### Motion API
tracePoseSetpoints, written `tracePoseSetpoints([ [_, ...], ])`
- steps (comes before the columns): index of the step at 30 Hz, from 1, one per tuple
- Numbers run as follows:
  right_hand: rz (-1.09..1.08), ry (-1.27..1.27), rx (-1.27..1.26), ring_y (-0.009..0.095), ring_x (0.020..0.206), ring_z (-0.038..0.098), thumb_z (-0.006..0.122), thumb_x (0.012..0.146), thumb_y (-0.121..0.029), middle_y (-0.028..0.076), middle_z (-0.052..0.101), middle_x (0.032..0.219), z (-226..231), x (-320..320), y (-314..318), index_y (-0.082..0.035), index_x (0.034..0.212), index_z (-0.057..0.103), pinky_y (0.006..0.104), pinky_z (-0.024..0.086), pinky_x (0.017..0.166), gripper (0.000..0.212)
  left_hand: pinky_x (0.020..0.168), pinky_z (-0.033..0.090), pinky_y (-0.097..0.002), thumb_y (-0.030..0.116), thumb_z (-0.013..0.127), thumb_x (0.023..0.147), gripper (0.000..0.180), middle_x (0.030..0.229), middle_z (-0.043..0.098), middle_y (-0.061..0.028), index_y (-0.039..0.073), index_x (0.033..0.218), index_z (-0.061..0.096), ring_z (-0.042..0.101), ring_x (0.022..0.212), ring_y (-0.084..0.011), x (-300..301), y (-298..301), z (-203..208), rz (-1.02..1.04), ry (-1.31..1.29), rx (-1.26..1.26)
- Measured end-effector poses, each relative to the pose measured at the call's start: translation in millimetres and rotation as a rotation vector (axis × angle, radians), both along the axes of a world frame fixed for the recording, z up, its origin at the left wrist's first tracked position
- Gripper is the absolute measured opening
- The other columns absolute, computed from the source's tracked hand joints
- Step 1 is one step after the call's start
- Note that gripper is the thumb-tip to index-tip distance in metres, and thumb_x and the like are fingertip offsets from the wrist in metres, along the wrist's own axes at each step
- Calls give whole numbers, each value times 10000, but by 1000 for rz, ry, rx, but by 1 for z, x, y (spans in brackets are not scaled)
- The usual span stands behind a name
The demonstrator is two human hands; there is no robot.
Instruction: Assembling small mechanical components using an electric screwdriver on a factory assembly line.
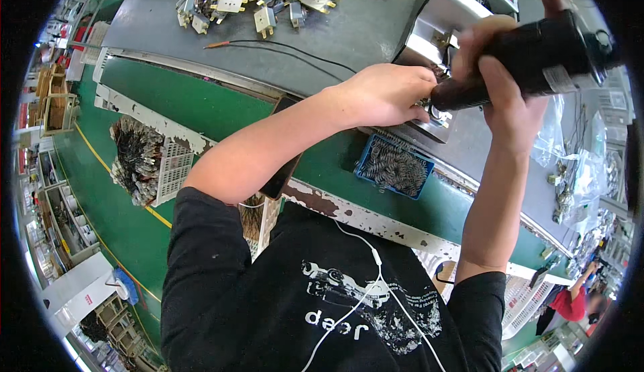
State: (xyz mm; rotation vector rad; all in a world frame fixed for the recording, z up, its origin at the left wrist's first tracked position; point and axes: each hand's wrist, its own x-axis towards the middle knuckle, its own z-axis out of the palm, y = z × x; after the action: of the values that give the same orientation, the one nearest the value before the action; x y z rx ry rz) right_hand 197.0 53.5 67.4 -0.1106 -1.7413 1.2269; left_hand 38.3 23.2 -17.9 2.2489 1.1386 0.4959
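My right hand is wrapped round a black electric screwdriver, held tilted with its narrow end pointing down and left. My left hand has its fingers closed round a small metal part right under the screwdriver's nose. Fingers and tool cover most of that part, so its kind does not show. The part sits at the near end of a shiny metal fixture. A thin black wire with an orange end runs over the grey table toward my left hand.
Several metal switch-like parts with pale blocks are heaped at the back left. A blue tray of small springs lies below my hands. Clear plastic bags lie at right. A crate of wires stands at left. A person in red is far right.
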Motion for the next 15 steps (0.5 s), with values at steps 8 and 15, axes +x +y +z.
tracePoseSetpoints([
  [8, -579, 129, 12, 157, 712, 671, 648, 898, 49, 138, 686, 961, -9, -24, -24, 91, 1162, 580, 271, 543, 637, 276, 862, 533, -420, 299, 716, 855, 339, 1138, 628, -85, 43, 1065, 644, 642, 1016, -312, -2, -2, 0, -11, -12, 42],
  [15, -591, -17, -73, 145, 649, 602, 622, 883, 93, 162, 647, 997, -2, -13, -31, -78, 1544, 111, 275, 518, 604, 853, 843, 534, -430, 277, 706, 860, 324, 1105, 628, -88, 46, 1077, 636, 648, 973, -316, 1, -3, -7, -7, -57, 96],
])
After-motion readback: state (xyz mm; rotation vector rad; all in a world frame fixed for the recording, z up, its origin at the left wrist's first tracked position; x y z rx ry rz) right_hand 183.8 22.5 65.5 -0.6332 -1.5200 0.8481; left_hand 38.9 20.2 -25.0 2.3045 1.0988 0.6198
